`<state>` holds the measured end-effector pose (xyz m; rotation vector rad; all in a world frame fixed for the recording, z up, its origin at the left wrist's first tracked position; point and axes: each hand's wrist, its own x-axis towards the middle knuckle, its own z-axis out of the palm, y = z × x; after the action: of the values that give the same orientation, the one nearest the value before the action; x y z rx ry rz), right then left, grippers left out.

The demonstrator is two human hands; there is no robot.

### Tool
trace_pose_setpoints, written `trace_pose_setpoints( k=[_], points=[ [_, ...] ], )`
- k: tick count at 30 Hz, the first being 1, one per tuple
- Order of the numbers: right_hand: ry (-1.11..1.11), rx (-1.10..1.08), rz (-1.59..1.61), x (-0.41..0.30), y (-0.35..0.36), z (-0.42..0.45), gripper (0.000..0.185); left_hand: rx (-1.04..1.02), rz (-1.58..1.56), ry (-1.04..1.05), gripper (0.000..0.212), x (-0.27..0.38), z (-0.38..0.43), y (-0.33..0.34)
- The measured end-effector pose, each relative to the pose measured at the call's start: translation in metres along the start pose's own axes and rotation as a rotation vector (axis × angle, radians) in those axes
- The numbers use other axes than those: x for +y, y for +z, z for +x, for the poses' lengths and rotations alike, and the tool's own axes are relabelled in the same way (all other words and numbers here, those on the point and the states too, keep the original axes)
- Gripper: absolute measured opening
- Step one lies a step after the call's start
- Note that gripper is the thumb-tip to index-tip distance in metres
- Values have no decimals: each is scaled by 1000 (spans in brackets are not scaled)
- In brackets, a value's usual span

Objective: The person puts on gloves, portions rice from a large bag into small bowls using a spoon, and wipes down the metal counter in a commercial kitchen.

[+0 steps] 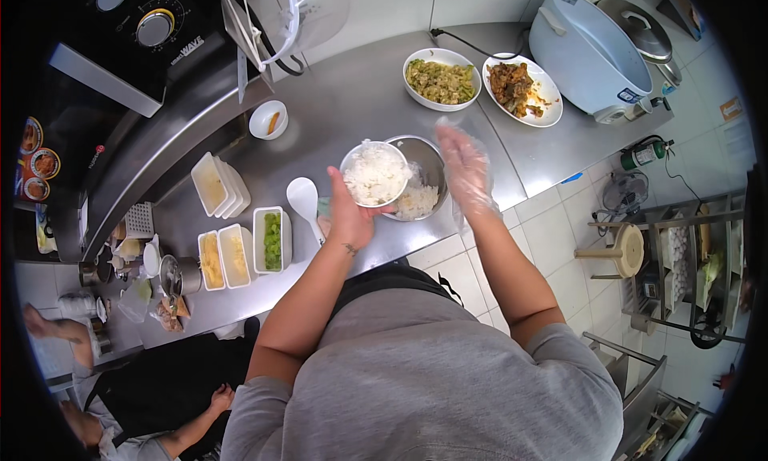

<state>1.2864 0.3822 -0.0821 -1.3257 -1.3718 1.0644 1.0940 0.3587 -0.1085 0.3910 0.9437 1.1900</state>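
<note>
My left hand (351, 216) holds a small white bowl (373, 204) heaped with cooked white rice (375, 171). The bowl is held over the left side of a stainless steel mixing bowl (441, 185), hiding part of it. More rice (418, 201) lies in the steel bowl, beside some clear plastic. My right hand (465, 167), in a clear plastic glove, is by the right rim of the steel bowl. Its fingers are extended and hold nothing that I can see. A white rice paddle (303, 194) lies on the counter left of my left hand.
On the steel counter (342, 101) stand a bowl of green vegetable dish (441, 80), a plate of brown food (516, 92), a big pale blue cooker (588, 53) and several white tubs (271, 239). A microwave (120, 53) is at upper left. Another person (150, 395) stands at lower left.
</note>
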Motion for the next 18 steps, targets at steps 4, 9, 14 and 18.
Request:
trace_pose_setpoints(
  k=[4, 9, 14, 18],
  points=[
    [-297, -174, -749, 29, 10, -23, 54, 73, 67, 127, 71, 20, -10, -23],
    [-328, -337, -1055, 54, 43, -10, 58, 171, 108, 224, 74, 37, -18, -54],
    [-382, -225, -1053, 53, 44, 45, 41, 181, 101, 203, 73, 39, -27, -67],
    [-482, -204, -899, 22, 68, 14, 39, 191, 76, 178, 72, 42, -34, -87]
  ],
)
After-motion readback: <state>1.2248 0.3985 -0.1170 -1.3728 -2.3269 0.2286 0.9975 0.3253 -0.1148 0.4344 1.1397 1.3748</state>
